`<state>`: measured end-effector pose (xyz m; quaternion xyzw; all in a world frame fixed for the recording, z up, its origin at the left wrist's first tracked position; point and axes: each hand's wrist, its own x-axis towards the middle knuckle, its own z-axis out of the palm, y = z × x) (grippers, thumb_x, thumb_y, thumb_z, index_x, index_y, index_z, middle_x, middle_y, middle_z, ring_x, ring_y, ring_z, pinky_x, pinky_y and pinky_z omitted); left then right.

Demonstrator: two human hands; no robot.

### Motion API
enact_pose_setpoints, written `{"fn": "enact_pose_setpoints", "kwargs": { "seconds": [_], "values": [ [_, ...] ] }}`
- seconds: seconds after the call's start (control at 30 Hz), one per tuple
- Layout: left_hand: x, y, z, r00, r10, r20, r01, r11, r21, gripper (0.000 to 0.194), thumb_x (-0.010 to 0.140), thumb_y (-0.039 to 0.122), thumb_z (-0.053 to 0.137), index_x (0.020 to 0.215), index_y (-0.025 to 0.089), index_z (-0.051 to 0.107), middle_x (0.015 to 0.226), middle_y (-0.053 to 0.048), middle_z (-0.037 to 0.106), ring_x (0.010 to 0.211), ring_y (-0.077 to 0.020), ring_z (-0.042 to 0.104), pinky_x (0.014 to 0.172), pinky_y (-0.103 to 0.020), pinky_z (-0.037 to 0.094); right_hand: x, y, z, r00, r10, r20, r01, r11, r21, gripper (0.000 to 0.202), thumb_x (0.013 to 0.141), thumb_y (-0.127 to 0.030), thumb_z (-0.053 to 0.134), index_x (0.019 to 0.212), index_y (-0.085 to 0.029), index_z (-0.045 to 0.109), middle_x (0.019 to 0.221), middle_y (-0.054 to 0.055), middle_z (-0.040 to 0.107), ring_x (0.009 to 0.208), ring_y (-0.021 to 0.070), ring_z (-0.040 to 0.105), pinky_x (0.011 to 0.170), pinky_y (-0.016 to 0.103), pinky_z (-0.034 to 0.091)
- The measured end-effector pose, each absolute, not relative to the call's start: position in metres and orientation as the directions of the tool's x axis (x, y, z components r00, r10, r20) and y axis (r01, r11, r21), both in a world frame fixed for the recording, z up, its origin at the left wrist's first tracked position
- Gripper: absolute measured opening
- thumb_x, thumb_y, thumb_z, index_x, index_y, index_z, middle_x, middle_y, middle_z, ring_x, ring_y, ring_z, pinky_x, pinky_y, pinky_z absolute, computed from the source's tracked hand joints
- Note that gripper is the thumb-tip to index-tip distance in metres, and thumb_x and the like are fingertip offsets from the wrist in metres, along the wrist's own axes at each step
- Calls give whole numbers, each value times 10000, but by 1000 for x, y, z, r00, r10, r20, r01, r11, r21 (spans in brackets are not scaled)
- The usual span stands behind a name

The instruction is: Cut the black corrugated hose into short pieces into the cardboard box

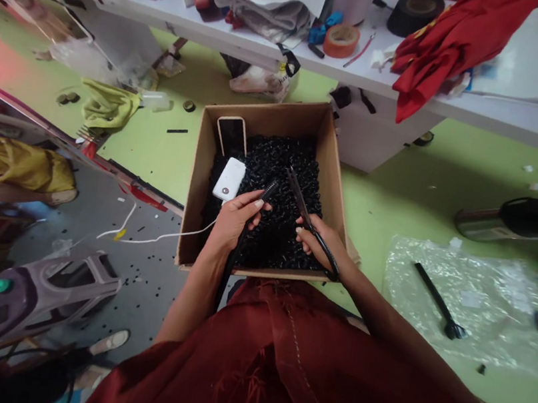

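Observation:
My left hand [239, 217] is closed around a black strip [269, 190], whose toothed-looking end sticks out past the fingertips. The strip's long tail runs down along my left forearm. In my right hand [321, 239] is a pair of scissors [299, 196], pointing up and left, apart from the strip. Both hands are over an open cardboard box [336, 184] holding a heap of small black pieces [283, 153]. A phone [233, 135] leans against the box's left back corner. Nearer to my left hand lies a white device [230, 179] with a white cable [163, 235].
A cluttered white shelf [174, 22] crosses behind the box, with a red cloth [454, 47] hanging over its edge. Plastic sheeting [484, 314] and a metal flask [483, 220] lie to the right. A stool [53, 290] and other people's legs are at the left.

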<state>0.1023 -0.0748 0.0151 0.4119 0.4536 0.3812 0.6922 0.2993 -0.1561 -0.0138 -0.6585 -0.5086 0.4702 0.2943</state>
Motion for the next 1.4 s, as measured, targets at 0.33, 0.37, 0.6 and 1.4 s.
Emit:
{"fn": "enact_pose_setpoints", "kwargs": {
  "seconds": [0.33, 0.37, 0.6, 1.4],
  "values": [
    [103, -74, 12, 213, 915, -343, -107, 371, 923, 364, 750, 298, 658, 1068, 123, 632, 780, -20, 659, 468, -30, 450, 409, -179, 286, 304, -155, -30, -3, 959, -283, 383, -260, -887, 357, 879, -418, 505, 1185, -234, 503, 892, 27, 654, 743, 162, 652, 693, 299, 529],
    [103, -73, 12, 211, 914, -347, -127, 377, 917, 356, 747, 303, 663, 1052, 123, 627, 773, -17, 655, 463, -30, 449, 405, -179, 279, 305, -155, -32, 5, 959, -284, 383, -264, -885, 364, 872, -426, 516, 1182, -236, 502, 911, 31, 651, 762, 169, 651, 702, 307, 531],
    [117, -76, 20, 283, 878, -387, -237, 455, 858, 301, 734, 297, 677, 970, 127, 596, 748, -11, 647, 442, -29, 445, 390, -177, 274, 303, -150, -30, -14, 957, -291, 198, -283, -938, 355, 802, -460, 612, 1071, -252, 510, 903, 15, 639, 768, 178, 644, 698, 328, 543],
    [69, -178, 51, 494, 722, -485, 94, 510, 855, 482, 779, 412, 635, 1179, 151, 573, 700, 19, 570, 561, -72, 512, 550, -209, 416, 267, -122, 48, -67, 976, -207, -326, -218, -920, 388, 655, -253, 771, 980, -231, 560, 777, -29, 676, 530, 81, 563, 508, 206, 488]
  ]
}}
